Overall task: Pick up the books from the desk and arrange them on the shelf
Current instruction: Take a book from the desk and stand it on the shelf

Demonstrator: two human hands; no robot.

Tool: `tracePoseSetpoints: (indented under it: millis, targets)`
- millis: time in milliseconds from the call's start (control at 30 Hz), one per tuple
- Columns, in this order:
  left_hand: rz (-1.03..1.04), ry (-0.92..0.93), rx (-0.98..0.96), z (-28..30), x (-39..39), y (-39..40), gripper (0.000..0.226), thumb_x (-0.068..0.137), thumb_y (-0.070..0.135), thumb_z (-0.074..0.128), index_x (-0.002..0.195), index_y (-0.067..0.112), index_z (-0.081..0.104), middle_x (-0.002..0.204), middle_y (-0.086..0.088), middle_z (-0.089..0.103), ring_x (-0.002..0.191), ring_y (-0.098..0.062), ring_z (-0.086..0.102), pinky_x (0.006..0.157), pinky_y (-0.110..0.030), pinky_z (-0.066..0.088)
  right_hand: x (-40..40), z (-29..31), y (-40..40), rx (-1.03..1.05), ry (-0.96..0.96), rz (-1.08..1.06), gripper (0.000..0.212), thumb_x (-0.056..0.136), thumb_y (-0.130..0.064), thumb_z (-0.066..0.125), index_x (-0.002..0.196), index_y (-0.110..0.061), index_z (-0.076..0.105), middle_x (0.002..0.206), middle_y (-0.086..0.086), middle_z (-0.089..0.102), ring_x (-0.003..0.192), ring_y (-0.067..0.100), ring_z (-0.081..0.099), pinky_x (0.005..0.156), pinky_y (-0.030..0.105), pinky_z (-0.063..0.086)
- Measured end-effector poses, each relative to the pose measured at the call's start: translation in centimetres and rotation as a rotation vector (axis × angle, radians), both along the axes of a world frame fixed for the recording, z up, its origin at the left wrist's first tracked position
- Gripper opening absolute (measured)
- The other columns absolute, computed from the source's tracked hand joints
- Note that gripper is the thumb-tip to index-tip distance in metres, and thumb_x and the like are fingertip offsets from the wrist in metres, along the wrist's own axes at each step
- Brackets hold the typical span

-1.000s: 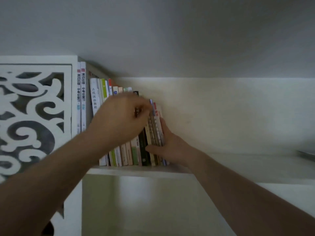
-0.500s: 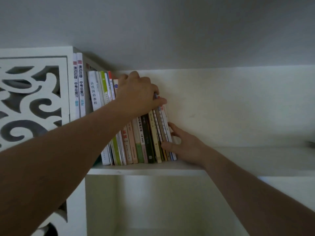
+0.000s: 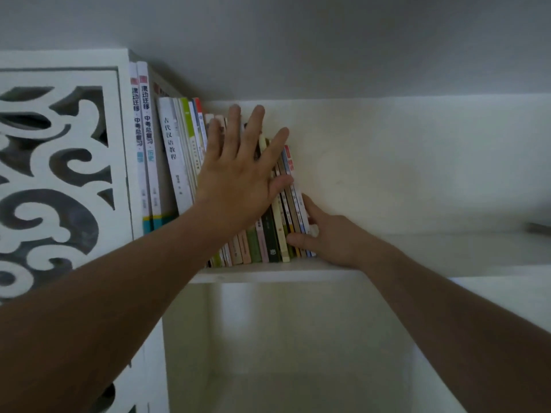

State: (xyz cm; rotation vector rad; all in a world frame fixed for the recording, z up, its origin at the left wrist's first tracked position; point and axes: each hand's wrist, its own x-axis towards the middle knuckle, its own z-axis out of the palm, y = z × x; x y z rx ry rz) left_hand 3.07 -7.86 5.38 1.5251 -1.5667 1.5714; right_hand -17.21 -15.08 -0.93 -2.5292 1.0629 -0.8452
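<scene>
Nearest: two bare forearms reach up from below toward the white shelf (image 3: 268, 271).

Left hand (image 3: 238, 180) lies flat against the spines of the row of books (image 3: 268, 234), fingers straight and spread, palm pressing on the middle volumes. It pinches nothing.

Right hand (image 3: 325, 236) sits low at the right end of the row, on the shelf board. Thumb touches the foot of the spines, fingers go round behind the last thin book (image 3: 293, 186); it braces the end of the row.

The books stand on the shelf, packed together and leaning left against two tall white volumes (image 3: 143, 150) beside the carved fretwork panel (image 3: 59, 162). No desk in view.

Handling, as a judgement: thin paperbacks, light, somewhat floppy, glossy covers likely to slide. Unsupported on the right, the row may topple. Best held at the end book's lower edge while pushing the spines flush.

Farthest: pale back wall (image 3: 402, 162).
</scene>
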Motion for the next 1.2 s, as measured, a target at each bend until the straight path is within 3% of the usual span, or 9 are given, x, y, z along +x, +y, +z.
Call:
tracePoseSetpoints:
  millis: [100, 267, 433, 500, 600, 700, 833, 1033, 1200]
  targets:
    - [-0.044, 0.032, 0.029, -2.0, 0.2, 0.2, 0.084, 0.103, 0.075, 0.011, 0.168, 0.022, 0.006, 0.173, -0.023, -0.007, 0.159, -0.045, -0.006, 0.127, -0.063, 0.006, 0.6, -0.3, 0.6, -0.038, 0.142, -0.129, 0.093, 0.100, -0.071, 0.042, 0.165, -0.037, -0.014, 0.144, 0.016, 0.059, 0.116, 0.028, 0.062, 0.094, 0.034, 0.047]
    - [-0.173, 0.119, 0.178, -6.9, -0.7, 0.8, 0.083, 0.100, 0.074, 0.016, 0.168, 0.026, 0.012, 0.172, -0.024, -0.013, 0.158, -0.047, -0.012, 0.128, -0.061, 0.002, 0.5, -0.7, 3.8, -0.147, 0.228, -0.295, 0.069, 0.104, -0.067, 0.035, 0.161, -0.031, 0.021, 0.124, 0.017, 0.067, 0.088, 0.031, 0.060, 0.072, 0.039, 0.044]
    - [-0.301, 0.241, 0.276, -13.5, -2.7, 2.2, 0.067, 0.101, 0.060, 0.028, 0.160, 0.030, 0.041, 0.174, -0.018, -0.002, 0.156, -0.053, 0.004, 0.125, -0.066, 0.014, -2.9, -7.4, 6.1, -0.662, 0.197, -0.500, 0.064, 0.105, -0.057, 0.028, 0.154, -0.021, 0.049, 0.113, 0.008, 0.074, 0.095, 0.036, 0.068, 0.086, 0.046, 0.049]
    - [-0.382, 0.322, 0.257, -15.7, -4.1, 3.0, 0.067, 0.095, 0.057, 0.039, 0.154, 0.028, 0.052, 0.174, -0.016, 0.013, 0.153, -0.055, 0.016, 0.120, -0.069, 0.021, -6.1, -9.9, 6.5, -0.740, 0.154, -0.441, 0.060, 0.102, -0.050, 0.047, 0.148, -0.012, 0.055, 0.128, 0.009, 0.066, 0.112, 0.034, 0.061, 0.101, 0.048, 0.042]
    - [-0.580, 0.400, 0.203, -20.2, -7.6, 4.1, 0.073, 0.086, 0.048, 0.050, 0.152, 0.017, 0.054, 0.170, -0.021, 0.023, 0.153, -0.056, 0.013, 0.120, -0.072, 0.016, -10.6, -12.5, 7.4, -0.699, 0.127, -0.414, 0.074, 0.095, -0.031, 0.063, 0.161, -0.010, 0.036, 0.164, 0.010, 0.038, 0.153, 0.032, 0.030, 0.124, 0.050, 0.028]
    - [-0.941, 0.471, 0.367, -24.8, -13.3, 5.0, 0.061, 0.087, 0.028, 0.059, 0.146, 0.015, 0.060, 0.166, -0.014, 0.033, 0.159, -0.041, 0.016, 0.122, -0.055, 0.025, -14.3, -15.4, 9.2, -0.556, 0.013, -0.344, 0.076, 0.095, -0.017, 0.066, 0.163, -0.011, 0.031, 0.173, 0.006, 0.023, 0.161, 0.023, 0.017, 0.119, 0.039, 0.038]
    - [-1.212, 0.643, 0.715, -32.1, -21.1, 5.3, 0.034, 0.094, 0.023, 0.056, 0.121, 0.024, 0.075, 0.134, 0.009, 0.062, 0.124, -0.013, 0.060, 0.100, -0.027, 0.050, -21.7, -23.4, 11.7, -0.298, -0.103, -0.424, 0.055, 0.098, -0.015, 0.066, 0.151, -0.018, 0.053, 0.154, 0.000, 0.055, 0.134, 0.011, 0.056, 0.108, 0.029, 0.049]
    - [-0.907, 0.770, 1.338, -45.2, -30.1, 1.4, 0.034, 0.098, 0.025, 0.066, 0.122, 0.048, 0.060, 0.134, 0.020, 0.045, 0.127, -0.004, 0.047, 0.106, -0.032, 0.047, -37.5, -39.4, 11.7, 0.373, 0.030, -0.821, 0.044, 0.101, -0.023, 0.058, 0.144, -0.033, 0.058, 0.144, -0.006, 0.057, 0.132, 0.018, 0.053, 0.105, 0.036, 0.047]
    - [-0.486, 0.808, 1.743, -56.0, -38.1, -0.9, 0.048, 0.102, 0.026, 0.062, 0.147, 0.039, 0.050, 0.156, 0.008, 0.031, 0.137, -0.017, 0.043, 0.110, -0.032, 0.044, -45.5, -53.8, 8.6, 0.775, 0.089, -0.735, 0.030, 0.096, -0.029, 0.060, 0.124, -0.040, 0.064, 0.132, 0.000, 0.059, 0.117, 0.023, 0.061, 0.098, 0.042, 0.054]
